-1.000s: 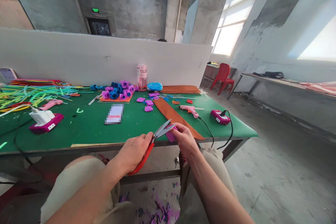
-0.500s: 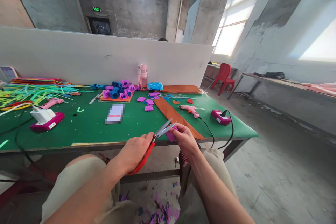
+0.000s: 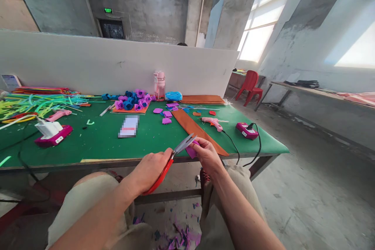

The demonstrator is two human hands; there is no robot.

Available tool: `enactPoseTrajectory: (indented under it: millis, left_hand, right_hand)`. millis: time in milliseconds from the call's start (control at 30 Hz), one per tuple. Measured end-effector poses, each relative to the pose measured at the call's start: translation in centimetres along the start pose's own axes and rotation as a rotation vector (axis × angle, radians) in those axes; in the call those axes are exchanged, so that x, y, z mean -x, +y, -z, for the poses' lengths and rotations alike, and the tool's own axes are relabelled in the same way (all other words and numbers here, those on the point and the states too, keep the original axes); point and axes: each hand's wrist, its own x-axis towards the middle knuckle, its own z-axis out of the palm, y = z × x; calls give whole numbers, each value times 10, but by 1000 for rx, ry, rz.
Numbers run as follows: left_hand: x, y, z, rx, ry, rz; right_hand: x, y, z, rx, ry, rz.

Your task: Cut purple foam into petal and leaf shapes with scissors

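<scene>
My left hand (image 3: 154, 168) is closed round the red handles of a pair of scissors (image 3: 182, 147), whose blades point up and to the right, slightly apart. In my right hand (image 3: 207, 155) a small purple paper piece (image 3: 191, 150) is pinched between thumb and fingers. The blade tips lie right by the paper and my right fingertips; whether they touch the paper I cannot tell. Both hands are over the front edge of the green table (image 3: 102, 148). Just behind them lies a long brown paper strip (image 3: 196, 129).
Purple and blue paper flowers (image 3: 134, 100) are heaped at the back near a pink bottle (image 3: 159, 86). A pink glue gun (image 3: 213, 123) and a power strip (image 3: 246, 131) with cords lie on the right. Colourful strips (image 3: 43, 101) cover the far left. Purple scraps (image 3: 183, 238) litter the floor.
The scissor blades have closed a little, from wider apart to nearly together. Both hands stay in almost the same place.
</scene>
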Motion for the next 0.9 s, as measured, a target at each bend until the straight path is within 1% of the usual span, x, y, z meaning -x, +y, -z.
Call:
enactPoseTrajectory:
  millis: [233, 333, 400, 500, 600, 700, 767, 900]
  left_hand:
    - [1, -1, 0, 81, -20, 5]
    - [3, -2, 2, 168, 6, -1]
    - [4, -5, 2, 278, 36, 0]
    - [3, -11, 1, 526, 96, 42]
    - [-2, -16, -5, 823, 172, 99]
    - [-7, -15, -10, 1106, 255, 87]
    - [-10, -10, -11, 1189, 280, 96]
    - [-14, 4, -12, 1263, 272, 136]
  right_hand:
    - [-1, -1, 0, 4, -6, -3]
    - [-1, -3, 2, 4, -14, -8]
    - [-1, -4, 3, 4, -1, -19]
    - [-1, -5, 6, 3, 19, -55]
    - [0, -5, 6, 12, -1, -94]
    - [2, -3, 1, 45, -41, -112]
    - [4, -1, -5, 73, -60, -118]
    - [6, 5, -16, 105, -85, -150]
